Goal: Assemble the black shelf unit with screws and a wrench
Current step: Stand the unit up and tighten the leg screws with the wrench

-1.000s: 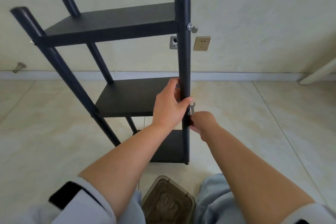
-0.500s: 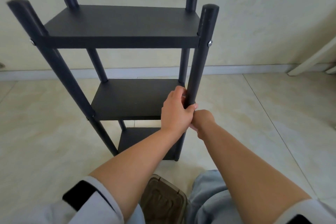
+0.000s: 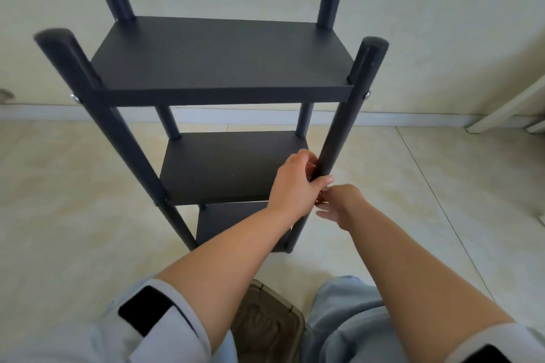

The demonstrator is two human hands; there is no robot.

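The shelf unit (image 3: 224, 68) is matt black all over: its three boards and four round posts. Small silver screws (image 3: 366, 94) shine at the front corners of the top board. The floor (image 3: 73, 200) has pale cream tiles with a soft cloudy pattern and thin dark lines. The wall (image 3: 442, 9) at 12 o'clock is light yellowish with a white baseboard (image 3: 398, 120). At 6 o'clock a brown box (image 3: 271, 327) shows between light blue trousers (image 3: 348, 318). The sleeves (image 3: 141, 321) are white with black patches.

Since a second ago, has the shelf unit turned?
Yes. The shelf unit has swung round against the wall: its right posts, nearly lined up before, now stand apart, with the left hand gripping the near one.
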